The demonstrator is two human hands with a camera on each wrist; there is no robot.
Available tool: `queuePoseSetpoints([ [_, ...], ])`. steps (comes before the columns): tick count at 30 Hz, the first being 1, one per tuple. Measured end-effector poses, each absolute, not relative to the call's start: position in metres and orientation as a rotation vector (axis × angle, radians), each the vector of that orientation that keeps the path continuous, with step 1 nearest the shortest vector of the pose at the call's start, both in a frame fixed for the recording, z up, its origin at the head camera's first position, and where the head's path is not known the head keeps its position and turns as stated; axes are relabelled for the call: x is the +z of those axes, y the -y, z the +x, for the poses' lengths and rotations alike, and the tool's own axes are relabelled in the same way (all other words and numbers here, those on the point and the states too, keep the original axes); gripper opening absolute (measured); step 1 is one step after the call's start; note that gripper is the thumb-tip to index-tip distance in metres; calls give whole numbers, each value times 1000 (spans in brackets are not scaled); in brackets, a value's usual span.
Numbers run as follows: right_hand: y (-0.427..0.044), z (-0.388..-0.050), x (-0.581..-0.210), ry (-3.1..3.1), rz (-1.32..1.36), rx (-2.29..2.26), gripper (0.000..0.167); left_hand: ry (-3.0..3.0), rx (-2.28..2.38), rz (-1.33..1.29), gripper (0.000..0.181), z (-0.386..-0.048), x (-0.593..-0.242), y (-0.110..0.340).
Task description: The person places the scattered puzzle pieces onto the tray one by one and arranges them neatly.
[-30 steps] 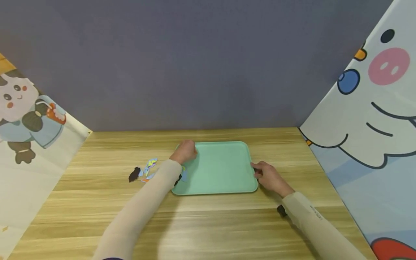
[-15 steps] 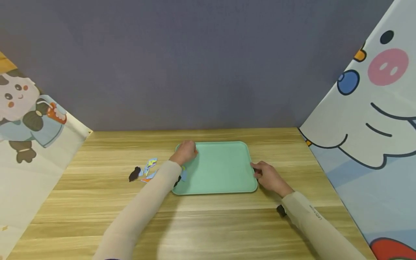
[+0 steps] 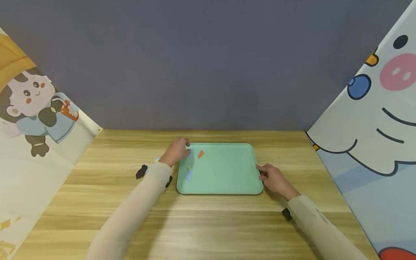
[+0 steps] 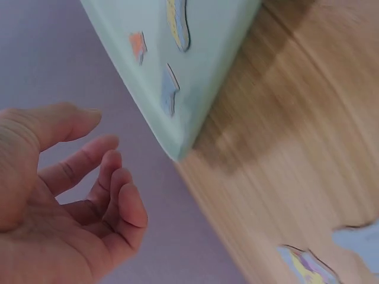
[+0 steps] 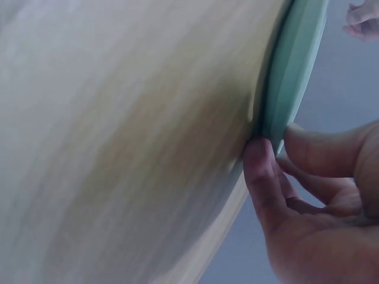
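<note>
A mint-green tray (image 3: 224,168) lies on the wooden table. My right hand (image 3: 273,178) pinches its right edge, the thumb (image 5: 325,148) on the rim and a fingertip lower down against the side. Over the tray's upper left corner, my left hand (image 3: 177,151) is raised with loosely bent fingers (image 4: 133,204) and holds nothing. Inside the tray are flat, puzzle-like pieces: a small orange piece (image 3: 201,154), a blue piece (image 4: 169,92) near the corner, and a blue-and-yellow piece (image 3: 189,174) further down the left side.
Left of the tray, a dark piece (image 3: 141,172) lies on the table, partly by my left sleeve. More pieces there include a yellow-and-purple piece (image 4: 307,263) and a light blue piece (image 4: 358,244). A grey wall (image 3: 208,72) rises behind the table; cartoon-printed panels flank it.
My left hand has moved left from over the tray and its fingers have loosened, uncovering the orange piece and others. The right hand stays at the tray edge. The head view has shifted slightly.
</note>
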State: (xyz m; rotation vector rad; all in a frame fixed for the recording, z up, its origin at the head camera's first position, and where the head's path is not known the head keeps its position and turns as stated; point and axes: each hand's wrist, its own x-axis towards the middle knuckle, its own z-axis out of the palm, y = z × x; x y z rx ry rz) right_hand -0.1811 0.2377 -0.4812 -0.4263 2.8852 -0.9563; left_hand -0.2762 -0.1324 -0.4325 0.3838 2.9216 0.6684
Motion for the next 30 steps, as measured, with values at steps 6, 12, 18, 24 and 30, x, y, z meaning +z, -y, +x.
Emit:
queuePoseSetpoints([
  [6,-239,-177,-484,-2866,-419,-968,44,-2967,690,390,28,-266,-434,150],
  [12,-240,-178,-486,-2879,-427,-968,44,-2993,645,347,33,-247,-441,171],
  [18,-240,-179,-484,-2864,-423,-970,44,-3013,568,304,37,-226,-446,198],
  [24,-240,-179,-482,-2858,-430,-973,44,-3025,569,205,41,-218,-447,225],
  [30,-241,-181,-483,-2855,-429,-958,44,-2958,522,109,48,-216,-447,240],
])
